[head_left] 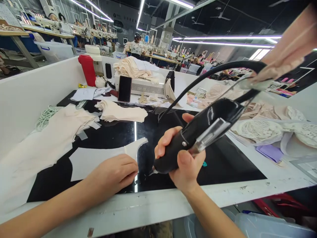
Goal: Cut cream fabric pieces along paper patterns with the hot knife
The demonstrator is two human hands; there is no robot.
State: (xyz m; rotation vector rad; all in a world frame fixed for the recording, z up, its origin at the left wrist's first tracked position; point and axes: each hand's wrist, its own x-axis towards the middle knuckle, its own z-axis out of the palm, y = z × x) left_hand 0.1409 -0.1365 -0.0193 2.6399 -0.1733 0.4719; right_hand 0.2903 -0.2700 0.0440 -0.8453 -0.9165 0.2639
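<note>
You had the black cutting tool (pixel 198 135) at centre-right of the frame, your right hand (pixel 182 158) clamped round its grip. Its pointed tip angled down to the black mat (pixel 223 165), just right of your left hand (pixel 114 173). That hand lay flat, fingers together and closed on nothing, pressing the lower right edge of a white cut fabric piece (pixel 99 158) at lower centre. The tool's black cable (pixel 198 79) arched toward the upper right. At far left a large pale cloth (pixel 37 148) covered the worktop (pixel 173 201). Above centre lay a stack of cream pieces (pixel 121 112), with a dark phone (pixel 124 88) leaning on a white slotted box (pixel 146 86). A red bottle (pixel 87 70) stood at upper left, and lace pieces (pixel 260 129) lay at right.
</note>
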